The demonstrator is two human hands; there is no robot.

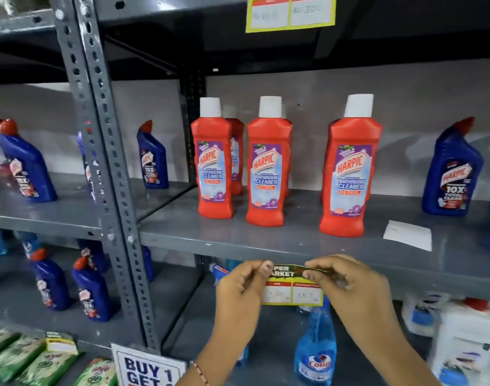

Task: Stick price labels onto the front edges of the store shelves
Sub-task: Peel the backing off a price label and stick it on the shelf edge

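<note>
A yellow price label (292, 289) with a dark "SUPER MARKET" header and two white price boxes is held just below the front edge of the grey shelf (196, 243). My left hand (242, 291) pinches its upper left corner. My right hand (347, 282) pinches its upper right edge. The label's top strip looks folded or peeled forward. Whether it touches the shelf edge I cannot tell. Another yellow price label (290, 12) is stuck on the front of the shelf above.
Red Harpic bottles (267, 168) and blue Harpic bottles (452, 174) stand on the shelf, with a white paper slip (408, 235) at its right. Below are a blue spray bottle (316, 349), white jugs (466, 344) and a "BUY 1 GET" sign (147, 369). A perforated upright (107, 162) stands left.
</note>
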